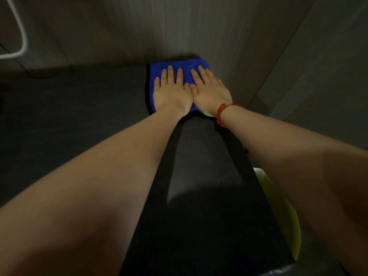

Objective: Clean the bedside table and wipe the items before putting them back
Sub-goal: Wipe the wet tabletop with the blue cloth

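A blue cloth (191, 65) with a dark edge lies flat at the far right corner of the dark bedside table top (69, 108), against the wall. My left hand (171, 92) presses flat on the cloth, fingers spread. My right hand (209, 90) lies flat beside it on the cloth, its thumb touching the left hand; a red string bracelet (223, 112) circles that wrist. Neither hand grips the cloth. No bedside items show on the table top.
Grey panelled walls (199, 26) close the back and the right side. A white cable (22, 36) loops at the upper left and a thin dark cord runs below it. A yellow-green object (278, 206) lies low on the right, under my right forearm.
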{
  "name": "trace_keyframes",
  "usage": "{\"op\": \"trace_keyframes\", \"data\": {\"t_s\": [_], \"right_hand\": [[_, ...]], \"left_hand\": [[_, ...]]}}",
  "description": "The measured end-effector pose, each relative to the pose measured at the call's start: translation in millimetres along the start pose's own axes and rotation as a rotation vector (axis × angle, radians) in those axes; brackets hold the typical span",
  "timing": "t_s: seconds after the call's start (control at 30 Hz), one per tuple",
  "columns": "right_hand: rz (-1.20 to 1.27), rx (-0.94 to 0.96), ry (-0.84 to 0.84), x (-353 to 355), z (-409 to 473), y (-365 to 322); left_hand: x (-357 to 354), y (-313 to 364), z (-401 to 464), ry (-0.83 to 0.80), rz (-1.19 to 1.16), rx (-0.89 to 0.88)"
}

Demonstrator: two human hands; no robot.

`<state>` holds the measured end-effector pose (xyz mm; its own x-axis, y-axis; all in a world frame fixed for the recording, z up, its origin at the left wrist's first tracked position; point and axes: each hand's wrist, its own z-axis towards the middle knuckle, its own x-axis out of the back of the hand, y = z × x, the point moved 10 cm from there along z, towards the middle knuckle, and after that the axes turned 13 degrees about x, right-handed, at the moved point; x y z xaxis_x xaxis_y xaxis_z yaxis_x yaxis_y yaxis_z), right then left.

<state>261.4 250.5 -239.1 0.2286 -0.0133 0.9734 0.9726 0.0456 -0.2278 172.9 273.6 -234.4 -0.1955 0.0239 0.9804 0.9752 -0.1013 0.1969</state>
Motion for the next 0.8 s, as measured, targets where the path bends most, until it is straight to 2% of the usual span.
{"op": "trace_keyframes", "data": {"t_s": [0.8], "right_hand": [[-0.113, -0.039, -0.04, -20.1, -266.3, -62.2]], "left_hand": [[-6.5, -22.3, -266.9, -0.065, -0.014, -0.094]]}}
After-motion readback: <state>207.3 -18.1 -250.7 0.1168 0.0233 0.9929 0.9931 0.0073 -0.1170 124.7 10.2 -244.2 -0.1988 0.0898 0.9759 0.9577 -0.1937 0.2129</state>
